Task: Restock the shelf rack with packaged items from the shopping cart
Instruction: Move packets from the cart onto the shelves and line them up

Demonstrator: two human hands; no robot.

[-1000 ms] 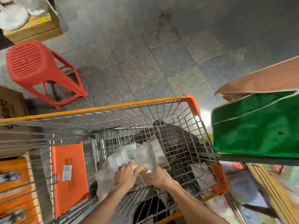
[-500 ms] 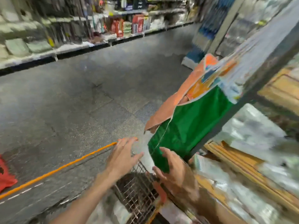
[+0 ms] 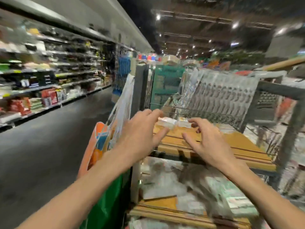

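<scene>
While both arms reach to the frame's middle, the left hand and right hand hover over the wooden shelf of the rack, fingers spread wide and lightly bent. A small pale packet lies on that shelf between the fingertips; blur hides whether they touch it. A green-and-orange bag hangs lower left of the rack. Stocked aisle shelves fill the left.

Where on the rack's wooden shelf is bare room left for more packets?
Bare wood on the upper shelf lies right of the right hand, bordered by the wire rail behind and the grey post. A strip shows between it and the left hand, before the small packets. The lower shelf is crowded with packages.
</scene>
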